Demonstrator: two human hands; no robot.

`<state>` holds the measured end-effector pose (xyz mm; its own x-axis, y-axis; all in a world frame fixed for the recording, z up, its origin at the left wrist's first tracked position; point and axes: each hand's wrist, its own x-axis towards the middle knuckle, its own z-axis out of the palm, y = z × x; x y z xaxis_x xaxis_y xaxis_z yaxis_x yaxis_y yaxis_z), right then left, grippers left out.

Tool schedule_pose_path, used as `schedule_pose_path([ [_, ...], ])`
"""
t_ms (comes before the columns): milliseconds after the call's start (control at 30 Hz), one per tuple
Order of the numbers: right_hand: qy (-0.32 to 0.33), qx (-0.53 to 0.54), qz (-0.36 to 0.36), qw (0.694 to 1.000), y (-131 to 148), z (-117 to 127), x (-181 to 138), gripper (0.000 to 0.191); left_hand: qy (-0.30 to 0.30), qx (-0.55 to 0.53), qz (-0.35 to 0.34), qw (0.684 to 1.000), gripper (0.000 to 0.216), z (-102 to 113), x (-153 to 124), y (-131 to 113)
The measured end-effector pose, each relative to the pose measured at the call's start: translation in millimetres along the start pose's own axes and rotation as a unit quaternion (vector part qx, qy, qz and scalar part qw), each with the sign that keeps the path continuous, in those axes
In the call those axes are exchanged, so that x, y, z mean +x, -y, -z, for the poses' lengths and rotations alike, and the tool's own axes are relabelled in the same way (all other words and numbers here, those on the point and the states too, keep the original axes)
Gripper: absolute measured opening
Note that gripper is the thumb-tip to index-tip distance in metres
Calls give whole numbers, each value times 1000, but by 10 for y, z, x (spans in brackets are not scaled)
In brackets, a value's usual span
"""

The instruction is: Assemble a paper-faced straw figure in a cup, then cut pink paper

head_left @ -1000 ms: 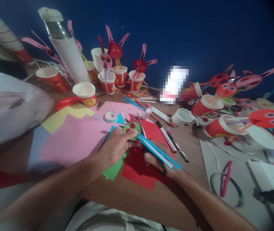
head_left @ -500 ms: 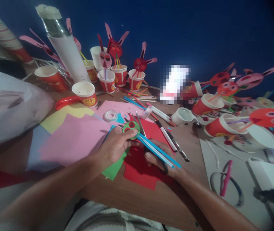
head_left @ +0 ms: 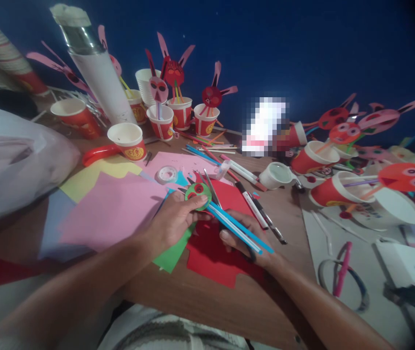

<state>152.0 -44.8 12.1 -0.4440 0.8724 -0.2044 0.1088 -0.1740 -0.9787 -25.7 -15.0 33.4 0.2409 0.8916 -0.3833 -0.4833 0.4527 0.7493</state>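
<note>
Between thumb and fingers, my left hand point(head_left: 174, 216) grips a green paper face point(head_left: 203, 191) with red-ringed eyes. Two blue striped straws point(head_left: 234, 228) run from the face down to the right, passing over my right hand point(head_left: 242, 233). That hand is closed around the dark handles of a pair of scissors point(head_left: 213, 188), whose blades point up beside the face. The straws partly cover the handles. Beneath both hands lie red paper point(head_left: 211, 262) and green paper point(head_left: 173, 255).
Pink paper point(head_left: 116, 209) and a tape roll point(head_left: 166, 174) lie to the left. Markers point(head_left: 251, 206) rest right of my hands. Red paper cups point(head_left: 205, 121) holding paper faces on straws stand along the back, near a tall flask point(head_left: 100, 82). A white plastic bag point(head_left: 14, 165) bulges at far left.
The view has shifted very slightly. Both hands keep the same hold on the paper face and the scissors, with almost no movement.
</note>
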Motion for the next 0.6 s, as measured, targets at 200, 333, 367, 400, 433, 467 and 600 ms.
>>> schedule_pose_path([
  [200, -4, 11, -7, 1000, 45, -6, 14, 41, 0, 0, -2, 1000, 21, 11, 10, -5],
  [333, -7, 19, -21, 1000, 63, 5, 17, 41, -2, 7, 0, 1000, 18, 24, 15, -5],
  [367, -6, 23, -22, 999, 66, 8, 18, 41, -4, 9, 0, 1000, 18, 26, 15, -5],
  [400, -4, 27, -21, 999, 69, 11, 18, 41, -4, 12, 1, 1000, 18, 28, 14, -5],
  [433, -2, 29, -21, 999, 71, 13, 17, 40, -3, 13, 1, 1000, 17, 29, 13, -5],
  [467, -2, 29, -20, 999, 72, 15, 16, 40, -2, 13, 0, 1000, 17, 30, 12, -4],
  [600, -5, 23, -13, 1000, 55, 20, 8, 37, -4, 13, 3, 1000, 15, 34, 11, 0],
])
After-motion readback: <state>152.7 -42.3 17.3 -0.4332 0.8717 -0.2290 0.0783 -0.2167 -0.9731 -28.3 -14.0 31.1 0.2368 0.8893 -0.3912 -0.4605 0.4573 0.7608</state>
